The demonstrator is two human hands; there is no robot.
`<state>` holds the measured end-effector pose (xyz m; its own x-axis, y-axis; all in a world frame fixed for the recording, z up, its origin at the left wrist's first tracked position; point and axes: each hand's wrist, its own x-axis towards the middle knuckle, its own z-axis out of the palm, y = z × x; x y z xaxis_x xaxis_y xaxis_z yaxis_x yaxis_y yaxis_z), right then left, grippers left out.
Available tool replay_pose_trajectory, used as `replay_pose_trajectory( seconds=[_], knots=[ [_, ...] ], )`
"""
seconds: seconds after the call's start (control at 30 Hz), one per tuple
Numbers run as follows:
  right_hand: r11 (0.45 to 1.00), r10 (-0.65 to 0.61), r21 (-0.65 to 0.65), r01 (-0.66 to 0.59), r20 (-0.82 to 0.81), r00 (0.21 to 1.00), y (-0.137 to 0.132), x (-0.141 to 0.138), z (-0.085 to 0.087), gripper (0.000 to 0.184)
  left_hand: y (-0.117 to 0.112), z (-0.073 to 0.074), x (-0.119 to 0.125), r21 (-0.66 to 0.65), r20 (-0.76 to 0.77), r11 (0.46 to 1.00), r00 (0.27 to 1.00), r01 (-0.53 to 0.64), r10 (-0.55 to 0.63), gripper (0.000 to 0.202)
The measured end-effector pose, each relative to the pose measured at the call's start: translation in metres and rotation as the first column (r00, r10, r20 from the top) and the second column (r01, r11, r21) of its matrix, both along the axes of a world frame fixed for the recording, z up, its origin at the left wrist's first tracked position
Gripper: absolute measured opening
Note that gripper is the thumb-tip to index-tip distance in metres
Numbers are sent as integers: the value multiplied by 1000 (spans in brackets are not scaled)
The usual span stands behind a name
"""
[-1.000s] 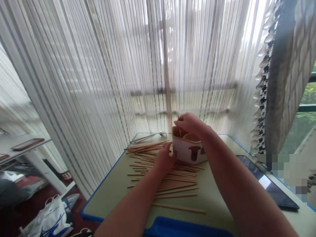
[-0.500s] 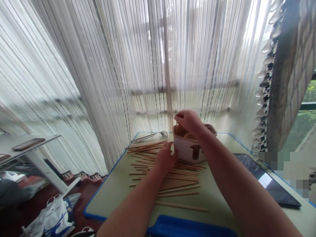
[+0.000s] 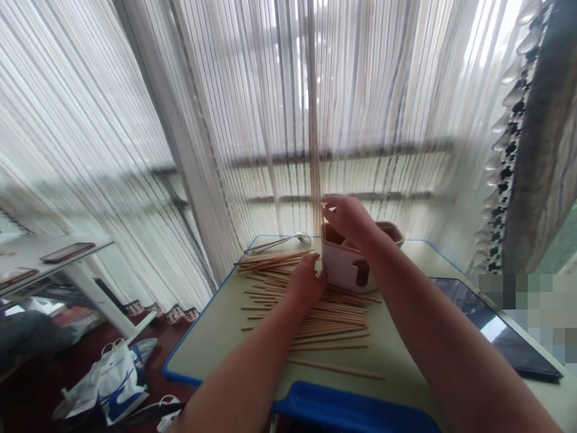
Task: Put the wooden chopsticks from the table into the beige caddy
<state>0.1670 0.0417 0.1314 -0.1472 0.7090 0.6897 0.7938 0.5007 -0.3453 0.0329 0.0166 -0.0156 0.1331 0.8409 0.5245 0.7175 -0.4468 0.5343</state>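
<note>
A white holder with a brown rim and inner compartments stands at the back of the table. Above its left compartment, my right hand pinches a thin chopstick, held upright with its lower part at the compartment. My left hand rests over the chopsticks at the holder's lower left, thumb and fingers apart, its fingertips at or near the holder's wall. Many loose wooden chopsticks lie roughly side by side across the table, partly under my left forearm. One chopstick lies apart, nearer to me.
Metal spoons lie at the back left. A dark tablet-like slab is on the right. The light table has a blue edge and a blue front tray. Curtains hang behind; a white bag sits on the floor.
The view has shifted slightly, so the whole scene sits a little differently. My right hand has risen slightly relative to the holder, still pinching the chopstick. My left hand stays beside the holder.
</note>
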Motion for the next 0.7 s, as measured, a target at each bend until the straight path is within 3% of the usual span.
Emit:
replay_pose_trajectory(
  seconds=[0.17, 0.27, 0.4, 0.7],
  knots=[
    [999, -12, 36, 10, 62, 998, -14, 8, 14, 27, 0, 3, -4, -57, -149, 997, 988, -45, 37, 16],
    [996, -5, -90, 17, 133, 991, -25, 14, 20, 21, -1, 5, -8, -60, -250, 997, 968, -38, 21, 17],
    [940, 128, -338, -49, 218, 967, -37, 20, 23, 18, -2, 9, -16, -50, -367, 995, 925, 86, -98, 22],
    [868, 176, -495, -37, 237, 955, -58, 18, 31, 11, -10, 16, -20, -87, -489, 990, 861, 108, -137, 24]
  ],
)
